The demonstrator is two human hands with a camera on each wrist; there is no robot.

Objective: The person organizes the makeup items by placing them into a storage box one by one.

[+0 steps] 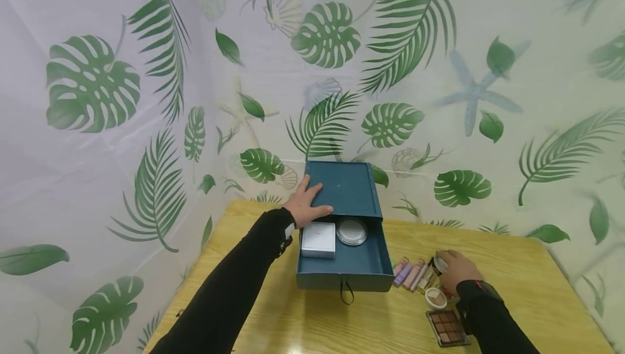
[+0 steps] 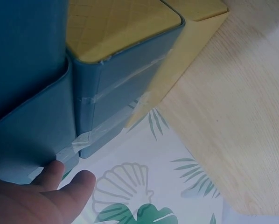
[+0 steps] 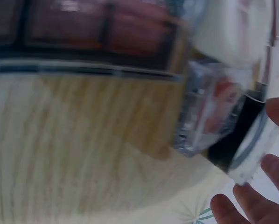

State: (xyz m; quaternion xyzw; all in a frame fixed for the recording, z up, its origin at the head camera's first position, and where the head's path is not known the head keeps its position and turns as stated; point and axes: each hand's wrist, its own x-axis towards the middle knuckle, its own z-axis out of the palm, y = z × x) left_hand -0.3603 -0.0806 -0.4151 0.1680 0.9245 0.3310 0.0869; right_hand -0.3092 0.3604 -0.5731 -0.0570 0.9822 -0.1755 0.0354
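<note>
A dark blue drawer box stands on the table with its drawer pulled out. My left hand rests on the box's top with fingers spread, thumb near the front edge. In the left wrist view two fingertips show beside the blue wall. Inside the drawer are a white square box and a round silver-rimmed compact. At the right, my right hand pinches a round black-and-white container between thumb and fingers. A clear-cased item lies against it.
Left of my right hand, several lip tubes lie in a row beside the drawer. Nearer me are a round pan compact and an eyeshadow palette. A leaf-patterned backdrop rises behind the wooden table. A black ribbon loop hangs from the drawer front.
</note>
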